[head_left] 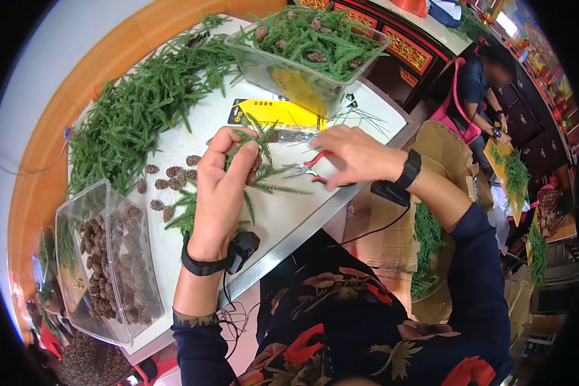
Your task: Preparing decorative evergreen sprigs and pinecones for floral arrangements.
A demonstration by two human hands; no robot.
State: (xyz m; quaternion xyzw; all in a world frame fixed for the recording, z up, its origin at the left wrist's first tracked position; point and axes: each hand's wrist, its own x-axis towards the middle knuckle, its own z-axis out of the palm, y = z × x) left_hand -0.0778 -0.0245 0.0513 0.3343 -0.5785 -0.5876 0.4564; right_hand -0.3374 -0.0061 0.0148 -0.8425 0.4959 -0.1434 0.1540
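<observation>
My left hand is closed on a green artificial pine sprig, pinched between thumb and fingers. A brown pinecone shows partly behind the thumb. Over the table's right side is my right hand, its fingers apart. Below it lie pliers with red and black handles, partly covered by the hand; their jaws point left. Thin green wires are scattered just beyond the right hand. More green sprigs lie beside my left wrist, and loose pinecones sit left of it.
A clear bin of sprigs and pinecones stands at the back, near a yellow package. Greenery is heaped at far left; a tilted clear box holds pinecones. Cardboard lies right of the table. Another person works at far right.
</observation>
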